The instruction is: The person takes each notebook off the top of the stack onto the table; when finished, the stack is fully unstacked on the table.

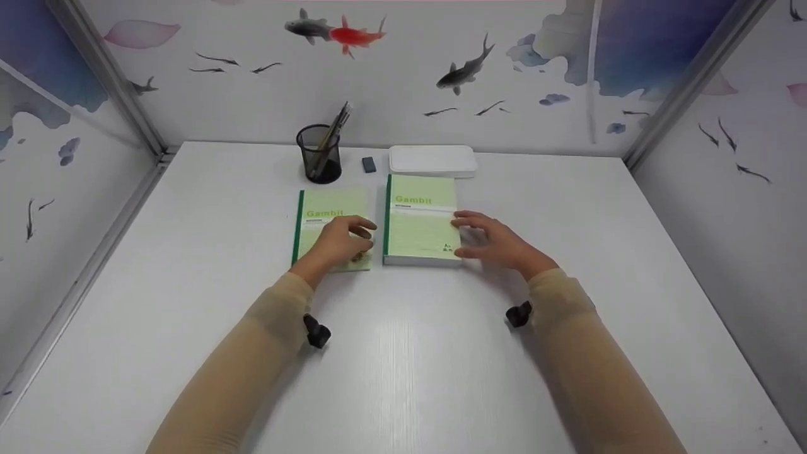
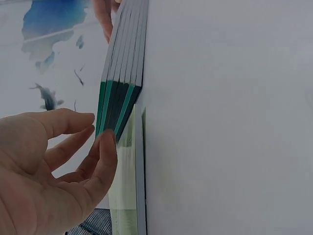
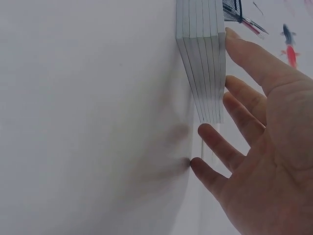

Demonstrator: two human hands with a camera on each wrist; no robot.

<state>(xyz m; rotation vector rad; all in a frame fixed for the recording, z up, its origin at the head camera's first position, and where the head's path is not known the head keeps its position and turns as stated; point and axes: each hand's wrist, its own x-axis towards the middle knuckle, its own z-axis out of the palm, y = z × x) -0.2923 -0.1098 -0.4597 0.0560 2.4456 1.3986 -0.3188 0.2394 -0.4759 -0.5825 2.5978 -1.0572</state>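
Note:
A stack of several light green notebooks (image 1: 419, 233) with dark green spines lies on the table, its top cover reading "Gambit". To its left is a single matching notebook (image 1: 309, 230). My left hand (image 1: 340, 243) hovers over that notebook, fingers loosely bent; in the left wrist view its fingertips come close to the stack's spines (image 2: 111, 100), though whether they touch cannot be told. At the stack's right edge, my right hand (image 1: 495, 239) has its fingers spread. The right wrist view shows its thumb (image 3: 239, 46) against the top cover's edge and nothing gripped.
A black mesh pen holder (image 1: 320, 157) with pens stands at the back, beside a small dark eraser (image 1: 369, 164). Behind the stack lies a white flat case (image 1: 433, 159). Printed panels wall the white table (image 1: 403, 378) at the back and sides.

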